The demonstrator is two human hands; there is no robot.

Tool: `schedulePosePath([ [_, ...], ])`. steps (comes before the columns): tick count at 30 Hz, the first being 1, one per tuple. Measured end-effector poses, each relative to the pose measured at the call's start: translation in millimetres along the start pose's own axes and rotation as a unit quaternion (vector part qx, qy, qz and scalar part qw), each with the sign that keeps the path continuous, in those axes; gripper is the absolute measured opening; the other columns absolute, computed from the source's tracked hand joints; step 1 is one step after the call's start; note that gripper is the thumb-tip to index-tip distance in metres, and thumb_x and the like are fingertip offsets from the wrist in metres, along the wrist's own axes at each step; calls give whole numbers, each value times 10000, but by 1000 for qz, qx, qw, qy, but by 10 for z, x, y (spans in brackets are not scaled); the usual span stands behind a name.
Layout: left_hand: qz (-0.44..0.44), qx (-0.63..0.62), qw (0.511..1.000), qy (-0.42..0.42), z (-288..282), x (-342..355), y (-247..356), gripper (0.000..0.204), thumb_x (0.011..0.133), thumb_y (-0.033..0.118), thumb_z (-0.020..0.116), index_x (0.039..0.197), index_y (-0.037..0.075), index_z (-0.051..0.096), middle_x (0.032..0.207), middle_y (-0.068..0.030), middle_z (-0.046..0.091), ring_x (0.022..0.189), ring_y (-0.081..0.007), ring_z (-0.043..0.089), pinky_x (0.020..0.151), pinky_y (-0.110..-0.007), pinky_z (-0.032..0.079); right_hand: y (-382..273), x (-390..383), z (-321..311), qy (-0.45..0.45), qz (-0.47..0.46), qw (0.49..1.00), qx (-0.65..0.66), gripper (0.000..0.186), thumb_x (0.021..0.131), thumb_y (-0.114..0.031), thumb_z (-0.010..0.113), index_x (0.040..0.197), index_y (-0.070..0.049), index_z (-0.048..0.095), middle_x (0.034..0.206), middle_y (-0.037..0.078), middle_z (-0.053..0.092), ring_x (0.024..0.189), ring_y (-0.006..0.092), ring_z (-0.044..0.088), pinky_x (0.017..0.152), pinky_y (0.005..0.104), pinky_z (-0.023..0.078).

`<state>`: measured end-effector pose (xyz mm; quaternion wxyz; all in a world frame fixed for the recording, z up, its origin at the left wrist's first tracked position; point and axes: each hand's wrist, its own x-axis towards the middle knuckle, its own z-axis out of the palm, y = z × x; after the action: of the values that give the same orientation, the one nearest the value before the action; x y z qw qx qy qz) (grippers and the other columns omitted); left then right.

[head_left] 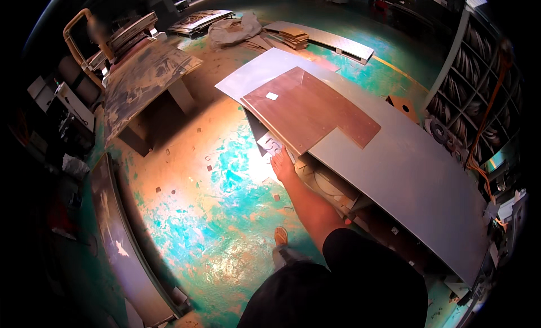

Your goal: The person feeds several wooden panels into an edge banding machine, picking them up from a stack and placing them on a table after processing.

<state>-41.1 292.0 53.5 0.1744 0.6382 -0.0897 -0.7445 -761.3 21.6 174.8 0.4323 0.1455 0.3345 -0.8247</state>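
My right hand point(283, 164) reaches forward to the near-left side of the large grey table. Its fingers are on a small pale sheet point(270, 144) with curved cut-out shapes and seem to grip its edge; the fingertips are hard to make out in the glare. Just above it, a brown panel point(315, 105) with a notched corner lies flat on the grey tabletop point(394, 170), overhanging its left edge. A small white label point(272, 96) sits on the panel. My left hand does not show.
Below the tabletop, a shelf holds offcuts point(329, 184). A worn worktable point(149, 74) stands at the left, with a long panel point(127, 243) nearer me. Small scraps dot the green floor point(225, 215). A rack point(476, 80) stands at the right; stacked boards point(294, 38) lie behind.
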Motion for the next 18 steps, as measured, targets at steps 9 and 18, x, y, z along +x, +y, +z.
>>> schedulePosePath([
  [9, -6, 139, 990, -8, 915, 532, 1673, 369, 1074, 385, 466, 1154, 37, 556, 1002, -156, 709, 862, -301, 681, 783, -418, 568, -82, 780, 434, 123, -110, 968, 191, 735, 950, -541, 697, 1451, -52, 475, 1483, 134, 533, 1397, 231, 508, 1150, 281, 439],
  [18, 145, 303, 939, -68, 1810, 1488, 4513, 412, 1069, 402, 495, 1212, 21, 563, 1090, -214, 716, 916, -322, 702, 819, -432, 595, -78, -767, -614, 319, -152, 930, 99, 633, 930, -474, 753, 1371, -57, 575, 1200, 152, 683, 1078, 259, 709, 884, 283, 578],
])
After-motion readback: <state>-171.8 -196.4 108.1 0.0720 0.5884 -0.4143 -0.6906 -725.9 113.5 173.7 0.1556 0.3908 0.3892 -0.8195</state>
